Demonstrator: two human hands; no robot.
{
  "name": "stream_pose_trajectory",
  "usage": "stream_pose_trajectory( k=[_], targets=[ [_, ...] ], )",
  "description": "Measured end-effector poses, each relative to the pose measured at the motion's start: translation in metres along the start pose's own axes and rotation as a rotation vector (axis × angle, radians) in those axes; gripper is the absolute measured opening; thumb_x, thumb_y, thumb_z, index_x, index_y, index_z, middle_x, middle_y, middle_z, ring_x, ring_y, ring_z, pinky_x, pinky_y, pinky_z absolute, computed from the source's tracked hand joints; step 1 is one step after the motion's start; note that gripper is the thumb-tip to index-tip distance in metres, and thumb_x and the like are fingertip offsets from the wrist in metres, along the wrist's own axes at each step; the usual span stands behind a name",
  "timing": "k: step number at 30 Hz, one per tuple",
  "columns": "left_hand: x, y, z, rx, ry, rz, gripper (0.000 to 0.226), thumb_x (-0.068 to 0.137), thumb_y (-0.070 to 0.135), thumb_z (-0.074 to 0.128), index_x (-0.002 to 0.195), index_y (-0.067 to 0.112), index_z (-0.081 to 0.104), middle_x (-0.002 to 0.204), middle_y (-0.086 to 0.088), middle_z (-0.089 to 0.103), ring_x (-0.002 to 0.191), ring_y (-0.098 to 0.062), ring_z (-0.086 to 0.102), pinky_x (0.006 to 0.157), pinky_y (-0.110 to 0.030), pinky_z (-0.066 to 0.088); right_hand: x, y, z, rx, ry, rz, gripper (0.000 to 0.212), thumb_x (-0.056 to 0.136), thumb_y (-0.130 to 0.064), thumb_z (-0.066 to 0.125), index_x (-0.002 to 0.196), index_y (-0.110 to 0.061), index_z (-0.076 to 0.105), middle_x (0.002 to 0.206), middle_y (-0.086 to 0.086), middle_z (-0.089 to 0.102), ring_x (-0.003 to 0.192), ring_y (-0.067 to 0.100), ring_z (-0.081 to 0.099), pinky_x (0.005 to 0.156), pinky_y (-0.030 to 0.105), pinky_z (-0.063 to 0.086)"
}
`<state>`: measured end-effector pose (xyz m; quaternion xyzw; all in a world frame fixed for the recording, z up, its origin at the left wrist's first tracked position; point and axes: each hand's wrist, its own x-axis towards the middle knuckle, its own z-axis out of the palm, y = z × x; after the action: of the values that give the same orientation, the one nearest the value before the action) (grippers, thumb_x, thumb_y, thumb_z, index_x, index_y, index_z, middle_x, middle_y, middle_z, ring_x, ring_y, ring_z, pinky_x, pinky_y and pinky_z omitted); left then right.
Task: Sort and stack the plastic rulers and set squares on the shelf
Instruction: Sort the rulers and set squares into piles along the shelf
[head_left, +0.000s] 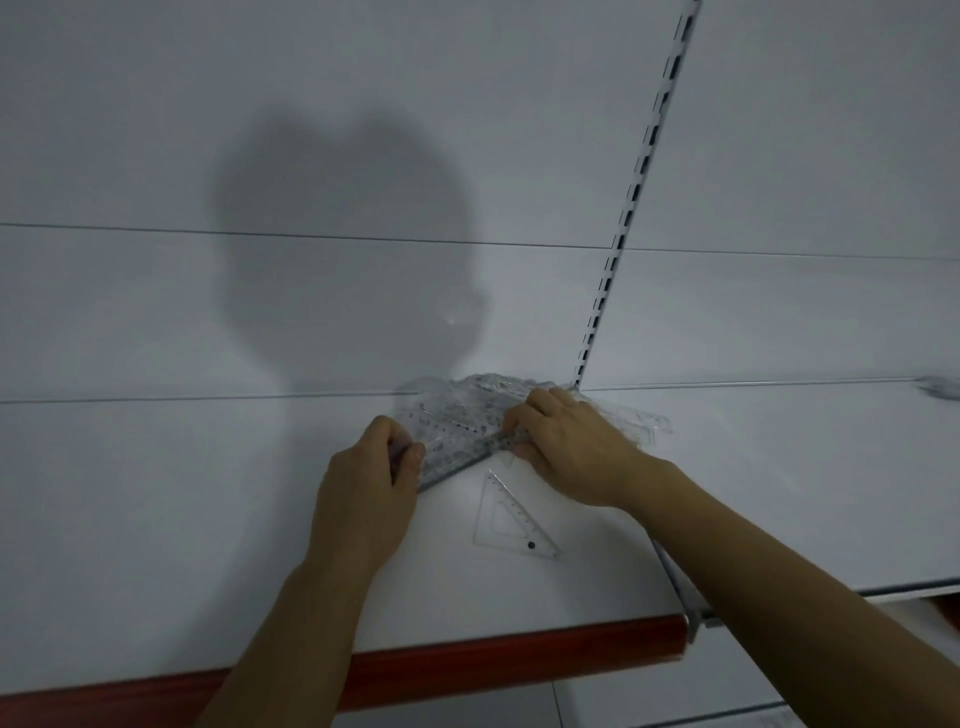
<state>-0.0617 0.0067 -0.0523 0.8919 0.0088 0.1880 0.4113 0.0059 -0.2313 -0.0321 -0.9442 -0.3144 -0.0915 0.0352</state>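
At the shelf's (156, 519) back edge, the left hand (363, 483) and right hand (566, 447) pinch opposite ends of a bundle of clear rulers (457, 441). Probably light, stiff and slippery, so end grips suit it. One set square (511, 519) lies loose nearby.
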Motion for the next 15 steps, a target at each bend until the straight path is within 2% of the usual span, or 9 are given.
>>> stream_pose_trajectory(
  k=[2,7,11,15],
  targets=[
    [0.0,0.0,0.001,-0.007,0.012,0.006,0.021,0.099,0.026,0.056,0.079,0.023,0.05,0.061,0.003,0.055,0.054,-0.012,0.051,0.051,-0.025,0.037,-0.003,-0.001,0.008,0.009,0.065,0.032,0.037,0.098,-0.046,0.035,0.115,-0.022,0.057,0.107,-0.001,0.051,0.096,0.02,0.046,0.08,0.043,0.048],
    [0.002,-0.003,0.003,0.0,0.065,0.013,0.019,0.1,0.025,0.053,0.081,0.02,0.052,0.073,0.002,0.054,0.065,-0.013,0.052,0.056,-0.024,0.036,-0.003,-0.001,0.018,0.141,0.184,0.099,0.019,0.096,-0.04,0.05,0.105,-0.024,0.058,0.107,-0.005,0.051,0.097,0.018,0.044,0.082,0.044,0.047],
    [0.001,-0.001,0.002,0.009,0.078,0.014,0.02,0.099,0.023,0.055,0.079,0.019,0.052,0.073,0.003,0.054,0.065,-0.009,0.051,0.056,-0.019,0.032,0.0,0.0,0.011,0.118,0.063,0.057,0.037,0.096,-0.047,0.054,0.124,-0.025,0.059,0.119,-0.004,0.056,0.109,0.02,0.047,0.09,0.044,0.047],
    [0.001,0.001,0.002,0.028,0.07,0.033,0.023,0.099,0.022,0.055,0.077,0.019,0.05,0.071,0.001,0.053,0.066,-0.01,0.049,0.055,-0.016,0.031,0.004,0.005,0.0,0.107,0.019,-0.003,0.024,0.096,-0.033,0.061,0.116,-0.022,0.064,0.112,0.0,0.056,0.106,0.022,0.049,0.09,0.042,0.047]
  ],
)
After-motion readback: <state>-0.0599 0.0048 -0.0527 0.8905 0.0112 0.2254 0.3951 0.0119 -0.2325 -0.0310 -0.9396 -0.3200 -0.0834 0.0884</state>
